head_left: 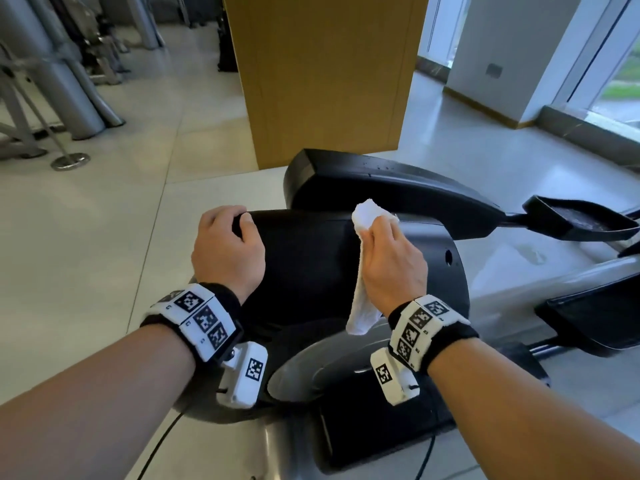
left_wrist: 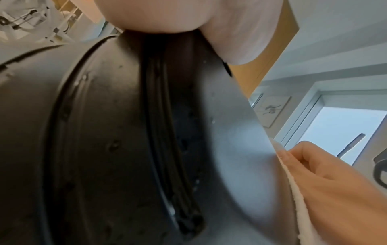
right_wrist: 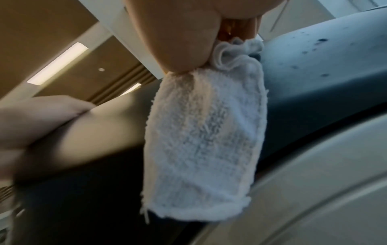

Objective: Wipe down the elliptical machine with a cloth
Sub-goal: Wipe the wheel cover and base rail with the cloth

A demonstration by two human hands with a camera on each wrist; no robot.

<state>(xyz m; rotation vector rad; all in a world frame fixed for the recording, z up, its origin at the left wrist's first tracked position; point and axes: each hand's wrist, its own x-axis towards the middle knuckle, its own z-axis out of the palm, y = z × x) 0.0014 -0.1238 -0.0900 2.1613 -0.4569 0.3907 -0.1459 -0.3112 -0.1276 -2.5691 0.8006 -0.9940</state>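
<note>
Elliptical machine (head_left: 311, 258) housing sits under both hands. Left hand (head_left: 227, 251) curls its fingers over the housing's top left edge. Right hand (head_left: 393, 261) grips a white cloth (head_left: 363, 306) against the housing's right side, the cloth's tail hanging below the palm. Behind the machine stands a wooden column (head_left: 322, 74).
</note>
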